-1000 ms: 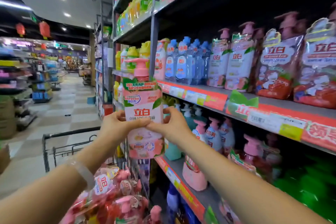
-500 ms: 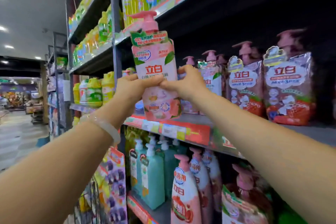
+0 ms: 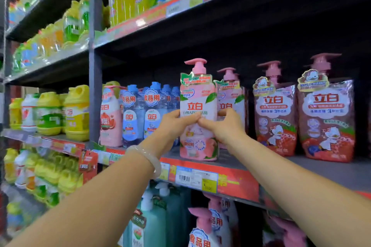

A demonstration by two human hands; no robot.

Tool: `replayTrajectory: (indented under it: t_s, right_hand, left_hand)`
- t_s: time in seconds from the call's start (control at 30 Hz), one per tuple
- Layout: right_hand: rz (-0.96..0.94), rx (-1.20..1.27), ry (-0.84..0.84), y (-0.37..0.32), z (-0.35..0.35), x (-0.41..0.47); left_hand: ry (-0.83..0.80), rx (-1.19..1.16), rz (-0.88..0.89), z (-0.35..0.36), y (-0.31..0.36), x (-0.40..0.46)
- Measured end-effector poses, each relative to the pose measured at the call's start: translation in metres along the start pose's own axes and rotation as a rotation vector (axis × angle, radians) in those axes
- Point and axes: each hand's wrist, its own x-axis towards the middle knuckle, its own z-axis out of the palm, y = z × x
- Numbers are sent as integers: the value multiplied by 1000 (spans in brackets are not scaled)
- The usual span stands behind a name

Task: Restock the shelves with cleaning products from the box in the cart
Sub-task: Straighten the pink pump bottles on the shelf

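A pink pump bottle (image 3: 197, 98) with a white and peach label stands upright at the front edge of the middle shelf (image 3: 301, 168). My left hand (image 3: 174, 124) grips its left side and my right hand (image 3: 222, 126) grips its right side, thumbs meeting across the label. A matching pink pump bottle (image 3: 230, 94) stands right behind it. The cart and its box are out of view.
Blue bottles (image 3: 150, 112) stand to the left of the held bottle, red refill pouches (image 3: 275, 114) with pink pumps to the right. A grey upright post (image 3: 95, 78) divides the bays. Yellow jugs (image 3: 76, 112) fill the left bay. Teal and pink pump bottles sit below.
Both hands carried the pink bottle up from above the cart, then right and down onto the middle shelf, in front of a matching bottle. The view turned from the aisle to the shelves.
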Motion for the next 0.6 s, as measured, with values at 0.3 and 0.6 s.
replayTrajectory:
  t_s: [0.3, 0.6]
  right_hand:
    - [-58, -421, -84, 8, 6, -12]
    - [2, -467, -103, 1, 31, 4]
  left_hand:
    - [-64, 343, 102, -28, -37, 15]
    - [183, 632, 116, -23, -41, 21]
